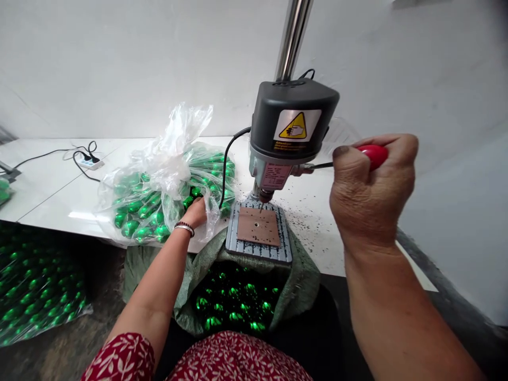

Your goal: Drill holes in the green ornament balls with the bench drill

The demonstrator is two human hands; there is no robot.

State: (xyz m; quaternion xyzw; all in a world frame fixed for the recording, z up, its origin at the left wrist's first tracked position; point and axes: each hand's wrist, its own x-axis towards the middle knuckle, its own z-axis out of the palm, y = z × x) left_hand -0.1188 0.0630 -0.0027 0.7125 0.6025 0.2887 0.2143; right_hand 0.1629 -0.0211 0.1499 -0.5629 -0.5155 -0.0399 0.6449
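My right hand (pixel 367 180) is wrapped round the red-knobbed feed lever (pixel 373 155) of a small bench drill press (pixel 293 121). Its drill bit (pixel 261 208) hangs over a brown square board (pixel 257 225) with a small hole, lying on the grey slotted base (pixel 234 241). To the left, my left hand (pixel 196 212) reaches into the mouth of a clear plastic bag (pixel 170 174) full of shiny green balls (pixel 130 227). Plastic and balls hide its fingertips, so its grip does not show.
Below the drill base, a green woven sack (pixel 305 275) gapes, holding several green balls (pixel 234 316). Dark shavings (pixel 305 219) litter the white table (pixel 47 180). A power strip (pixel 91 163) with cables lies at left. Another bag of green balls (pixel 35 286) is on the floor.
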